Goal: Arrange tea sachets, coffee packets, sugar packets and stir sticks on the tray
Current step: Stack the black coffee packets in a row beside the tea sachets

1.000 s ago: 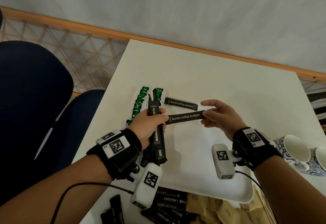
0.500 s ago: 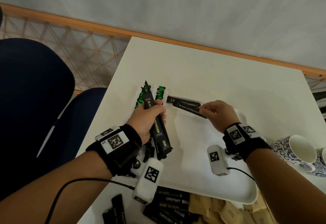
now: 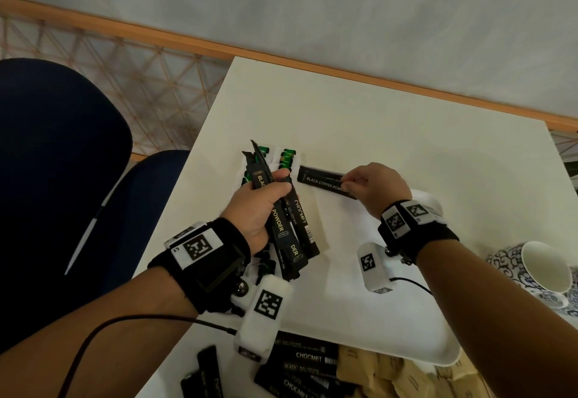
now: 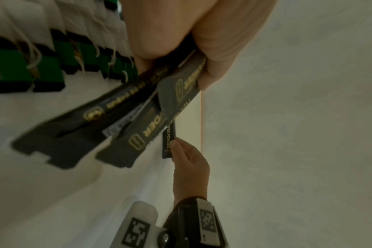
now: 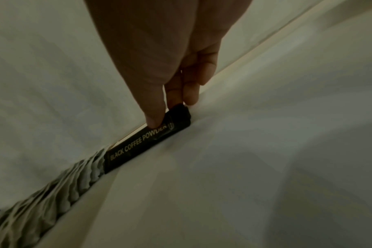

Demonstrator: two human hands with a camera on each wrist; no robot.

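Two hands, one tray, two cups.

My left hand grips a bunch of black coffee sticks over the left part of the white tray, green-and-white tea bags lined up just beyond my knuckles. My right hand pinches the near end of one black coffee packet lying across the tray's far edge, on or against another packet behind it. White table under it all; more black packets and brown packets piled just this side of the tray, patterned cup at right, dark blue chair at left.
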